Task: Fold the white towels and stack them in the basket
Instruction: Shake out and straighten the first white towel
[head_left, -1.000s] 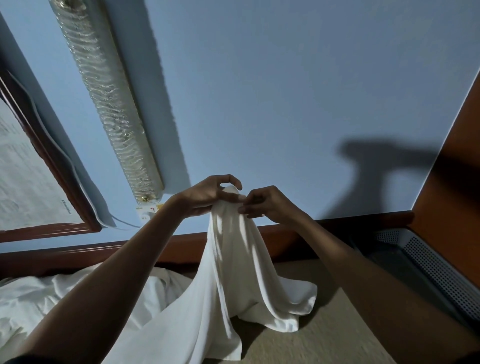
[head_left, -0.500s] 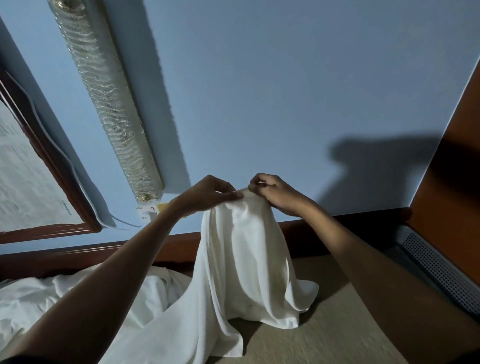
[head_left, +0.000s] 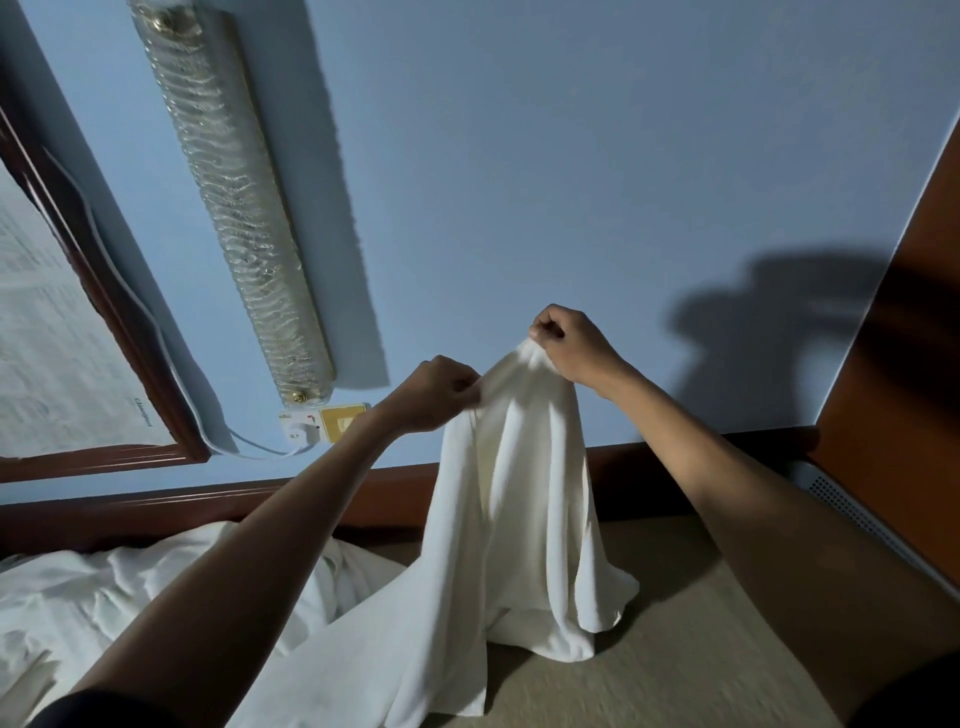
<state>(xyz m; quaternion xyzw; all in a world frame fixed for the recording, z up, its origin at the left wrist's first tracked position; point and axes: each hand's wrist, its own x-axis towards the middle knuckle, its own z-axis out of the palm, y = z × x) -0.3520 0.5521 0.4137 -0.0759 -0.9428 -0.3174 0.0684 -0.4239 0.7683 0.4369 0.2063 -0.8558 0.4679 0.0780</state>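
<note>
A white towel (head_left: 511, 499) hangs in front of me, lifted by its top edge, its lower end draped on the beige surface (head_left: 649, 670). My left hand (head_left: 434, 392) pinches the top edge on the left. My right hand (head_left: 571, 345) grips the same edge a little higher and to the right. More crumpled white towels (head_left: 104, 597) lie in a heap at the lower left. Only the white perforated rim of the basket (head_left: 857, 514) shows at the right edge.
A blue wall rises behind, with a long glass light fitting (head_left: 234, 202), a wall socket (head_left: 322, 423) and a wood-framed panel (head_left: 78, 338) at left. A dark wooden headboard rail (head_left: 156, 509) runs along the back. An orange-brown wooden panel (head_left: 904, 338) stands at right.
My hands have moved apart along the towel's top edge. The right hand has risen and gone right, spreading the towel wider and lifting it higher.
</note>
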